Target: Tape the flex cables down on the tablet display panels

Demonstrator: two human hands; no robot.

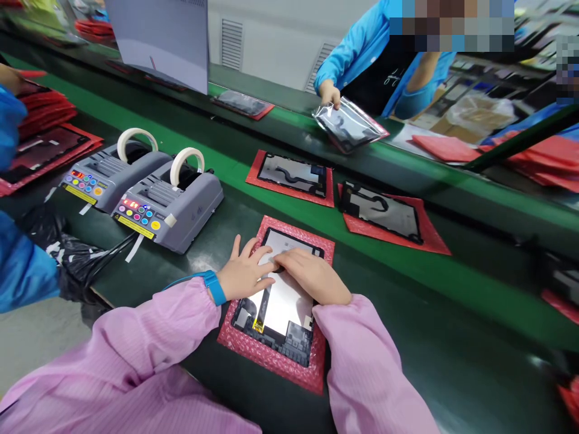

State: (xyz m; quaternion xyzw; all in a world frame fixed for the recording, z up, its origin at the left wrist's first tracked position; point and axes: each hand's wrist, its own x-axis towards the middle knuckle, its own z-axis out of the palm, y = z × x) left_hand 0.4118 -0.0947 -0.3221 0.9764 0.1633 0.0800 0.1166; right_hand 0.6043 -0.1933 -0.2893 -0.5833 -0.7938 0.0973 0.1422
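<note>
An opened tablet screen assembly [289, 301] with a silvery back and black frame lies on a red bubble-wrap sheet [271, 358] in front of me. My left hand [246, 271] rests over its left side, fingers spread and holding nothing. From the right, my right hand [314, 277] reaches over the upper middle, its fingers together and their tips down at a dark ribbon cable [263, 304]. Whatever lies under those fingertips is hidden. Yellow tape [258, 325] shows near the assembly's lower left. A blue wrist strap [215, 287] circles my left wrist.
Two tape dispensers [169, 208] with tape rolls stand to the left. Beyond my hands, two similar assemblies [294, 176] [384, 211] lie on red sheets on a green strip. Across the bench, a co-worker's hand [330, 93] holds a bagged panel [350, 123]. Another person's blue sleeve [27, 265] is at left.
</note>
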